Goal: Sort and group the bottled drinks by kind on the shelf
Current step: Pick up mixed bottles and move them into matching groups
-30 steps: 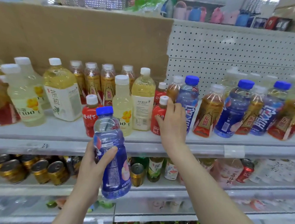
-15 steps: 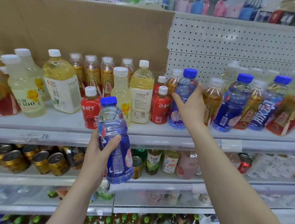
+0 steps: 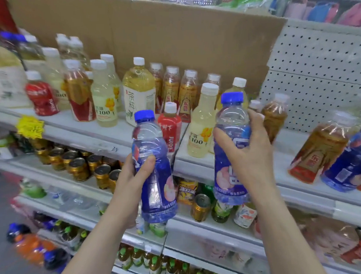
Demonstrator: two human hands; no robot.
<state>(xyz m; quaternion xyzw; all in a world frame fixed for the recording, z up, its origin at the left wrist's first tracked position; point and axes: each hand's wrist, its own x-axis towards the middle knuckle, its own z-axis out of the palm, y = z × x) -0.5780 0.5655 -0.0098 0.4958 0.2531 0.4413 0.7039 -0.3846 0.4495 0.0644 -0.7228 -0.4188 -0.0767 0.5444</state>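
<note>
Left bottle (image 3: 154, 169), upright before the edge of the shelf (image 3: 105, 140), is clasped by the curled left hand (image 3: 126, 187); right bottle (image 3: 230, 134), also upright, is clasped by the right hand (image 3: 253, 156), the hand I judge nearer the matching shelved bottle (image 3: 350, 166) at the shelf's right end.

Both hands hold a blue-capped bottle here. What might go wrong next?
1. The right hand grips the right blue-capped bottle with fingertips close beside an amber tea bottle; pulling away might knock it over.
2. The left hand grips the left blue-capped bottle, so no hand is free to steady neighbours.
3. The red juice bottle stands near the shelf front edge; a bump could tip it off.
</note>
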